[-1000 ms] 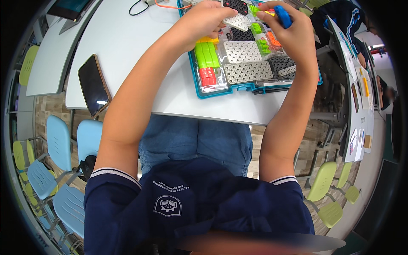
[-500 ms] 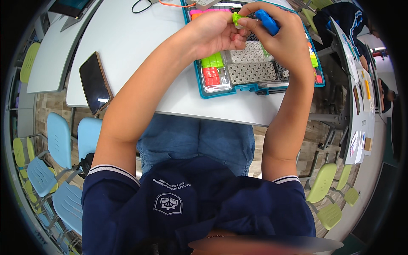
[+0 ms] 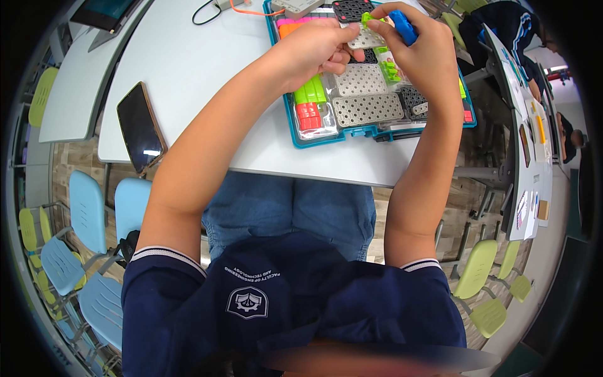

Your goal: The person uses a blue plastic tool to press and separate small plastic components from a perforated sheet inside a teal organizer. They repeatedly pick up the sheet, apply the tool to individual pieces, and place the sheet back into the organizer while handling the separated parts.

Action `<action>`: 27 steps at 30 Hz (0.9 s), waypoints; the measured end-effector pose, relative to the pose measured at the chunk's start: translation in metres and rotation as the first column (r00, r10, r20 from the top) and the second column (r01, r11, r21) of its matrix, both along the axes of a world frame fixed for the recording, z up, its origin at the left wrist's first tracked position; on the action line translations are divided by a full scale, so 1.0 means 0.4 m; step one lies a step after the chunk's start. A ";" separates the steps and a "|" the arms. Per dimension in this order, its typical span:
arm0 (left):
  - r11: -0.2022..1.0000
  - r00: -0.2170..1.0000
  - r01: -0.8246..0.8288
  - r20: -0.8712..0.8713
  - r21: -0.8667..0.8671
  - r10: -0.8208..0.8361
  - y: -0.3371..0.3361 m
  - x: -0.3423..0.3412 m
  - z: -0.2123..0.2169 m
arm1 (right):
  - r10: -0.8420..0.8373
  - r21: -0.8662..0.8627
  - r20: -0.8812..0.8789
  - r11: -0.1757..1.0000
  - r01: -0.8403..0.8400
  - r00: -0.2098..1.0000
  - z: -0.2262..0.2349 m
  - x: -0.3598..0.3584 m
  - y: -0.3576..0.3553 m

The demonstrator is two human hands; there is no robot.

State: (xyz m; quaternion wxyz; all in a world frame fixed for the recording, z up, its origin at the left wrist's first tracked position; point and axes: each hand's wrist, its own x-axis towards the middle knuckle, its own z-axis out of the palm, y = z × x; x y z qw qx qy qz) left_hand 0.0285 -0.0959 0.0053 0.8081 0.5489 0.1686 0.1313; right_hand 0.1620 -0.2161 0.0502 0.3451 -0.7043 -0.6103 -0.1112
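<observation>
Two hands met over the far part of a teal parts tray (image 3: 326, 139) on the white table (image 3: 201, 69); the left hand (image 3: 317, 47) pinched one end of a small green piece (image 3: 370, 19) between thumb and fingertips, and the right hand (image 3: 422, 53) pinched its other end while also clasping a blue part (image 3: 405, 25); the green piece hung just above the tray's grey perforated plates (image 3: 364, 108); green and red blocks (image 3: 309, 103) lay in the tray's near left corner; a dark phone (image 3: 139, 127) rested well apart, left, at the table's edge.
</observation>
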 end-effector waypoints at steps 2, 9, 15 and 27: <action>0.995 0.999 0.040 -0.009 0.088 -0.040 0.003 -0.001 0.002 | -0.052 0.051 0.076 0.998 0.048 0.996 0.001 0.004 -0.006; 0.958 0.998 -0.042 -0.040 0.283 0.055 -0.013 -0.005 0.004 | -0.070 0.119 0.104 0.991 0.057 0.992 -0.002 0.004 0.004; 0.915 0.996 -0.090 0.038 0.393 0.082 -0.009 -0.002 0.004 | 0.024 0.037 0.047 0.999 -0.025 0.999 0.012 -0.001 -0.005; 0.864 0.939 -0.343 0.105 0.369 0.328 0.092 0.010 -0.043 | 0.068 -0.196 0.086 0.979 -0.050 0.994 -0.033 0.054 0.002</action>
